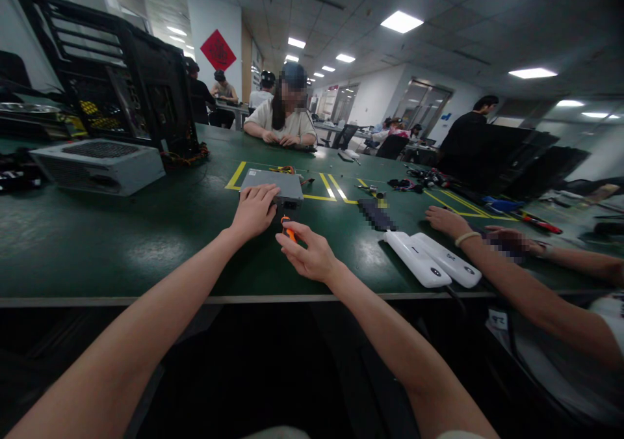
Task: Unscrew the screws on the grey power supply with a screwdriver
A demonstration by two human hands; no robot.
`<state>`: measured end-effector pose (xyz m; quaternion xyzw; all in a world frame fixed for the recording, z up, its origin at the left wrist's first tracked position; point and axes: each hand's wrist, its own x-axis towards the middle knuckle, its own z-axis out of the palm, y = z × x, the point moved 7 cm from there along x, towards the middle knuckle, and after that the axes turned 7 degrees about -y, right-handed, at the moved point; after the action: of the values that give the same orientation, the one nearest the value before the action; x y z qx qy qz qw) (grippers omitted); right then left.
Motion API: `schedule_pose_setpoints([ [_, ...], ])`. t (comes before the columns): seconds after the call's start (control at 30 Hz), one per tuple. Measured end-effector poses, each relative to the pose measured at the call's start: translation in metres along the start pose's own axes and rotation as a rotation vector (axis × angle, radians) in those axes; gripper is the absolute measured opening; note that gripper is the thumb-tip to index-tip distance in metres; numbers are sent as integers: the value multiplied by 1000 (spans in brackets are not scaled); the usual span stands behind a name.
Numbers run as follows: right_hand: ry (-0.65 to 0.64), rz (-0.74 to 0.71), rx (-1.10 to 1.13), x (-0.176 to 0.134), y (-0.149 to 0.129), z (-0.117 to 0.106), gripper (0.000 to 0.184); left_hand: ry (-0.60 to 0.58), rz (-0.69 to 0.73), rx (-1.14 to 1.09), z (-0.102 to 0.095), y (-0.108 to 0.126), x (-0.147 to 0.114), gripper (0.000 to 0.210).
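Note:
A grey metal computer power supply (280, 182) lies on the green table in front of me, a bundle of coloured wires (285, 170) at its far side. My left hand (256, 208) rests flat on its near left part, fingers stretched out over the casing. Just below its near face, my right hand (308, 253) grips an orange-handled screwdriver (288, 228) between thumb and fingers. The screwdriver points toward the power supply's near side; whether its tip touches the casing I cannot tell.
On the left stand a larger power supply (100, 164) and an open black computer case (112, 75). Two white devices (416, 259) and a blurred dark phone (376, 214) lie to the right, near a neighbour's arms (492, 263). Another person (283, 117) sits opposite.

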<state>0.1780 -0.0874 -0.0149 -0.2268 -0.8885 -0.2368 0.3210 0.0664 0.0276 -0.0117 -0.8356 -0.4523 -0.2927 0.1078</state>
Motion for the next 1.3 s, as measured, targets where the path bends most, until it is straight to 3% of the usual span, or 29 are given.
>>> schedule_pose_setpoints([
  [0.13, 24, 26, 0, 0, 3, 0, 18, -5, -4, -2, 0, 0, 0, 43],
  [0.4, 53, 39, 34, 0, 4, -2, 31, 4, 5, -3, 0, 0, 0, 43],
  [0.67, 69, 68, -58, -2, 8, -3, 15, -1, -4, -10, 1, -1, -1, 43],
  [0.93, 200, 154, -149, 0, 10, -16, 14, 9, 2, 4, 1, -1, 0, 41],
  [1.17, 121, 78, -123, 2, 7, -7, 32, -1, -2, -12, 2, -1, 0, 43],
  [1.3, 154, 110, -144, 1, 10, -9, 30, -2, -5, -16, 1, -1, 0, 42],
])
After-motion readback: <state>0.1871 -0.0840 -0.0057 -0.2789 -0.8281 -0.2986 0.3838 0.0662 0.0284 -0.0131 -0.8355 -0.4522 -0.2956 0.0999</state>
